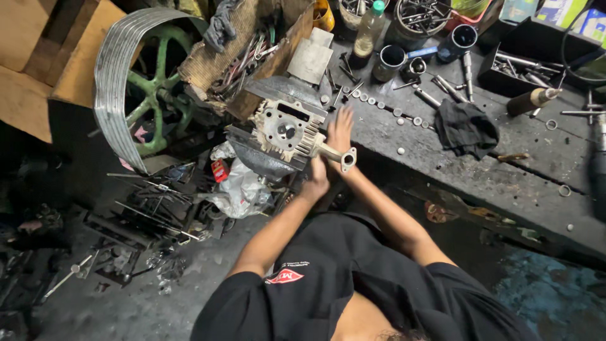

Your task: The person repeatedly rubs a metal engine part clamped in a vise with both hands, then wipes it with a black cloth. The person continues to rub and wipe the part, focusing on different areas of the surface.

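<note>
The finned engine cylinder head [287,129] sits at the near edge of the grimy workbench [505,170]. The right hand [341,129] lies spread flat against its side; the left hand [315,180] seems to grip underneath, though its fingers are hidden. Bracing from both sides keeps the casting steady. A small red packet [219,170] lies below, and a green-capped plastic bottle [368,31] stands behind

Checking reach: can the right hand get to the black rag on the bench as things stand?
Probably yes. The right hand rests at the engine cylinder head; the black rag lies to its right on the workbench. Only small washers lie on the bench between them, nothing tall.
</note>
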### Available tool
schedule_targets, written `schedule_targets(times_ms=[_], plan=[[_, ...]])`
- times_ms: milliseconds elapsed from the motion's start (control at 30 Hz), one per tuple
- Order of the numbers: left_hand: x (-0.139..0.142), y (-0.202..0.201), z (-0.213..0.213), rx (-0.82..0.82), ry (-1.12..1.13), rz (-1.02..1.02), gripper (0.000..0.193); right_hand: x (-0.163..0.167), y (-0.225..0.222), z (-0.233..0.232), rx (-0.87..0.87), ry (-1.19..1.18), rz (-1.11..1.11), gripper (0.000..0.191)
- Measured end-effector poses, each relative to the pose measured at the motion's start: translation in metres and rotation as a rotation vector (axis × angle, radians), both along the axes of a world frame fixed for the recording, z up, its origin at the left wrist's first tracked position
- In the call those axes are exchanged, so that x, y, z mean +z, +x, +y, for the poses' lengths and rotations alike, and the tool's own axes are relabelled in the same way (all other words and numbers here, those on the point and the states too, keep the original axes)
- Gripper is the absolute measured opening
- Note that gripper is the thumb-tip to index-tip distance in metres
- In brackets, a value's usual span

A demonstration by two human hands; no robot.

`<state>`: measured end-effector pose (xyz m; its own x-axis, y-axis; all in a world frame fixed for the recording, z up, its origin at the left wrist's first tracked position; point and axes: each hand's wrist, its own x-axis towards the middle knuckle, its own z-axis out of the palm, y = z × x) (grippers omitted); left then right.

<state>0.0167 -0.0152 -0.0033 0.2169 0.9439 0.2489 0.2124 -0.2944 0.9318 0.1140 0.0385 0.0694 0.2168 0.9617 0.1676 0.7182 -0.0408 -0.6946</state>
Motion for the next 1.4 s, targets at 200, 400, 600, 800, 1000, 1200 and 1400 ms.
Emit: schedule_targets(times_ms=[200, 400, 600, 800, 1000, 1200, 1400], plan=[[-0.001, -0.003, 0.01, -0.129, -0.679, -0.844, 0.063, -0.005, -0.008, -0.024, 0.105, -0.044, 0.106, 0.069], [0.0, 0.036, -0.009, -0.032, -0.648, -1.115, 0.062, 0.004, 0.004, 0.004, -0.065, 0.073, 0.0, 0.069], [0.006, -0.014, 0.012, -0.191, -0.633, -0.586, 0.06, 0.002, -0.018, -0.023, 0.029, -0.003, 0.295, 0.07], [0.005, 0.04, -0.007, -0.001, -0.739, -1.196, 0.063, 0.009, 0.005, 0.002, -0.02, -0.069, -0.106, 0.063], [-0.003, -0.01, 0.012, -0.097, -0.804, -0.866, 0.063, 0.011, -0.013, -0.01, -0.015, 0.07, 0.121, 0.066], [-0.002, 0.006, 0.006, -0.031, -0.77, -0.963, 0.063, 0.006, -0.01, 0.005, 0.035, -0.147, -0.175, 0.066], [0.007, 0.004, -0.001, 0.035, -0.839, -0.81, 0.063, 0.005, -0.006, -0.001, 0.017, 0.079, 0.107, 0.066]])
